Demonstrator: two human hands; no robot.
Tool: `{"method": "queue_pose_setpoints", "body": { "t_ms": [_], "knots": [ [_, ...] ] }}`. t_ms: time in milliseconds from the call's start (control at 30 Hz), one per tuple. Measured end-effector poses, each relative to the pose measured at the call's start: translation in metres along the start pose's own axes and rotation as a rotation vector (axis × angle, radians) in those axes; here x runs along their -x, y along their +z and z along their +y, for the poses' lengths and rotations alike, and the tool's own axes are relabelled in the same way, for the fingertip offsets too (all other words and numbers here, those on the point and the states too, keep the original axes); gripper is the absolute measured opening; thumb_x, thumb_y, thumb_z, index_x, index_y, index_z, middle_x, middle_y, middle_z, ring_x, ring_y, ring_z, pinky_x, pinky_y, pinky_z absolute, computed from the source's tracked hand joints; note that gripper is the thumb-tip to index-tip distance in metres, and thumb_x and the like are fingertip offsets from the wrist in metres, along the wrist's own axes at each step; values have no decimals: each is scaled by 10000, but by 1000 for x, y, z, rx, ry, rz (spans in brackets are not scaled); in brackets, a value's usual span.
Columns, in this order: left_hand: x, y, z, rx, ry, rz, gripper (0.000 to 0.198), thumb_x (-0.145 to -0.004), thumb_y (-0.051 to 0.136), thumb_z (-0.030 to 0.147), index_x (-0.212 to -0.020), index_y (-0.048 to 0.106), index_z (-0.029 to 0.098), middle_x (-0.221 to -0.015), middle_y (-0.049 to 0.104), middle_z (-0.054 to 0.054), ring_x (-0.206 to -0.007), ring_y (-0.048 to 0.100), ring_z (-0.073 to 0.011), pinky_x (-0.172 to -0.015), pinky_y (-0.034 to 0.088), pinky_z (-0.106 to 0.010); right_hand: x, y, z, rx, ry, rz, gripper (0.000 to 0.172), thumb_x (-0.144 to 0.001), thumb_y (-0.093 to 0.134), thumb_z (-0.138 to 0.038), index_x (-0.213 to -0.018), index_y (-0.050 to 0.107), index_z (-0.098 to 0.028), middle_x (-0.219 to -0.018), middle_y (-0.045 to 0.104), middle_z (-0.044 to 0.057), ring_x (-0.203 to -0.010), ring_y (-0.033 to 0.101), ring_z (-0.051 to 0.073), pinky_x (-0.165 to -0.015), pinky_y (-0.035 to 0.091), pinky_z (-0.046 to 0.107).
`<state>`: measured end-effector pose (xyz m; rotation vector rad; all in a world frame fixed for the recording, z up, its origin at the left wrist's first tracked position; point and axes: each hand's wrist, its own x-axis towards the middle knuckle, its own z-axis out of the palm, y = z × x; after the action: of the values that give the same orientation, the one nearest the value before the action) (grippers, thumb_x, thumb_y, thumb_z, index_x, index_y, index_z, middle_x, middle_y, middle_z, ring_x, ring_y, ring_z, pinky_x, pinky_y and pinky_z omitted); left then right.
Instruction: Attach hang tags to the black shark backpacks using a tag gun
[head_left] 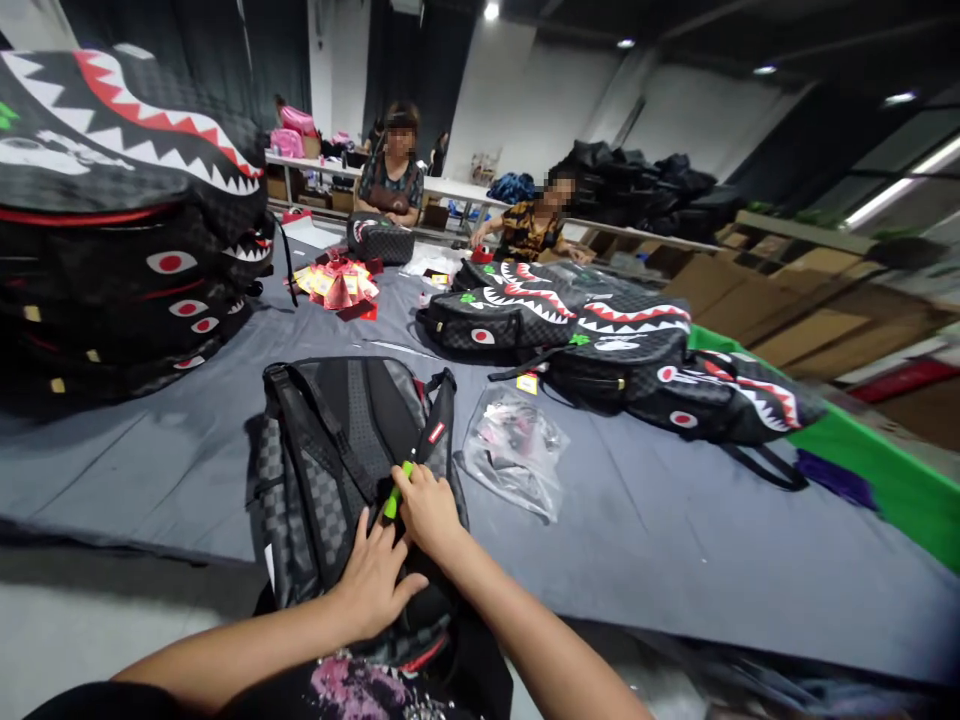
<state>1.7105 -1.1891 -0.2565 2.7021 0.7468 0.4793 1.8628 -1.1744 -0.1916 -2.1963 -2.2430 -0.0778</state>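
Backpack (330,450) in black and grey checks lies at six o'clock in the view, on the near part of a grey-covered counter (637,520), with its padded back and shoulder straps facing up and its top end pointing to twelve o'clock. The right hand (429,510) rests on the pack's lower middle, fingers curled narrow around a small bright green stick (391,500) whose tip touches the pack beside the right strap; what the stick is cannot be told. The left hand (373,580) lies flat at seven o'clock of the right one, fingers spread wide and pressing on the pack, holding nothing. A clear plastic bag (514,450) lies just beside the pack at three o'clock. Further off, at one to two o'clock, several shark-mouth backpacks (570,320) lie overlapping on the counter. At ten o'clock a tall stack of the same packs (112,230) fills the left edge. A heap of red tags (337,285) lies at twelve o'clock. Beyond it two people (390,170) are at the counter's far side.
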Motion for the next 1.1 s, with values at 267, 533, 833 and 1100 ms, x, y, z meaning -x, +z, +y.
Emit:
{"method": "queue_pose_setpoints", "body": {
  "t_ms": [267, 533, 833, 1100],
  "knots": [
    [2, 12, 4, -18, 106, -28, 766, -914, 411, 606, -1539, 181, 227, -1570, 264, -160, -1458, 213, -373, -1131, 272, -656, 15, 3, 35, 206, -28, 65, 200, -840, 578, -152, -1037, 614, -149, -757, 688, 120, -820, 624, 297, -1033, 259, 561],
    [57, 34, 5, -80, 110, -56, 778, -906, 427, 603, -1531, 221, 189, -1567, 242, -210, -1471, 96, -415, -1138, 156, -684, 61, 37, 10, -16, -112, 283, 399, -793, 558, -163, -1185, 588, -102, -872, 660, 134, -812, 524, 277, -826, 386, 411],
    [87, 27, 2, -88, 338, -54, 388, -920, 494, 347, -1261, 607, 201, -1415, 513, -162, -1353, 435, -314, -1069, 416, -506, 134, 74, -8, -209, -187, 597, 283, -872, 502, -185, -1119, 609, -99, -872, 605, 128, -862, 458, 269, -852, 403, 421],
    [-109, -84, 25, -293, 415, 182, 278, -922, 481, 233, -1149, 623, 160, -1234, 622, -127, -1271, 484, -285, -1047, 408, -489, 120, 75, 5, -440, -218, 741, 193, -924, 500, -214, -1091, 552, -133, -894, 599, 110, -865, 487, 238, -840, 454, 408]
  ]
}}
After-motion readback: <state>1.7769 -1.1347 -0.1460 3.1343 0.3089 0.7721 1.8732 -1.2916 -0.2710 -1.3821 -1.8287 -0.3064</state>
